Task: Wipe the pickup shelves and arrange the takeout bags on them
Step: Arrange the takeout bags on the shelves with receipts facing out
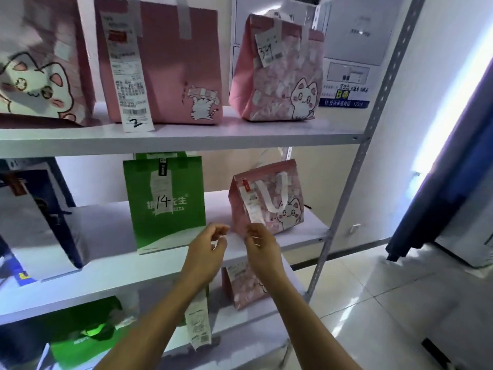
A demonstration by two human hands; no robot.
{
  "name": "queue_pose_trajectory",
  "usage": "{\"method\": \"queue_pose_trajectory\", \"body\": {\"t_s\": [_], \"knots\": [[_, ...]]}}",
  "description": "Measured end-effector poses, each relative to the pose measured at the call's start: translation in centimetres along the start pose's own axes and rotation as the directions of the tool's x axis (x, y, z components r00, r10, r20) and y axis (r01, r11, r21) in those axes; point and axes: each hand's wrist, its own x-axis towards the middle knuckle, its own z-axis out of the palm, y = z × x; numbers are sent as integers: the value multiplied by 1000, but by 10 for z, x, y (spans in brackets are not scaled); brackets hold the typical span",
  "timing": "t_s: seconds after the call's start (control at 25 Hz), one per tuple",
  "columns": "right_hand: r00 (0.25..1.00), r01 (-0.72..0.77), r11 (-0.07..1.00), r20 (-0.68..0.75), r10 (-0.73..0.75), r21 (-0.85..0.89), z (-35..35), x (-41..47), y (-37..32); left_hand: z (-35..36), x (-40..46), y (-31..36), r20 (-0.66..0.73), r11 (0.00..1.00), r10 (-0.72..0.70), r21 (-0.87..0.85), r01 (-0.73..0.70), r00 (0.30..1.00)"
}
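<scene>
Three white shelves are carried by a grey perforated metal rack [378,108]. On the top shelf [186,140] a large pink bag [165,68] with a long receipt marked 2 is set near the middle, a cat-printed bag at the left edge is only partly seen, and a smaller pink cat bag [277,73] tagged 329 is placed towards the right edge. On the middle shelf [106,273] a dark blue bag [40,222] is stood at the left, a green bag [166,201] marked 14 in the middle, and a small pink cat bag [266,198] near the right edge. Further green and pink bags are glimpsed on the bottom shelf. Both hands are raised at the middle shelf's front edge: the left hand [206,249] is held loosely curled and nothing is seen in it; whether anything is pinched by the curled fingers of the right hand [260,244], just beside the small pink bag's bottom corner, cannot be told
</scene>
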Motion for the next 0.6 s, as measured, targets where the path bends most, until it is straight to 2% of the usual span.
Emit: {"method": "queue_pose_trajectory", "body": {"t_s": [0.16, 0.4, 0.6], "knots": [[1000, -3, 1000, 31, 3, 0, -55, 21, 26, 50, -2, 24, -16, 999, -33, 18, 33, 999], [998, -7, 999, 54, 9, -35, -90, 62, 65, 88, 10, 26, -50, 996, -79, 47, 82, 996], [1000, -22, 999, -16, 21, -39, -105, 120, 81, 114, 58, 16, -124, 986, -163, -5, 164, 979]]}}
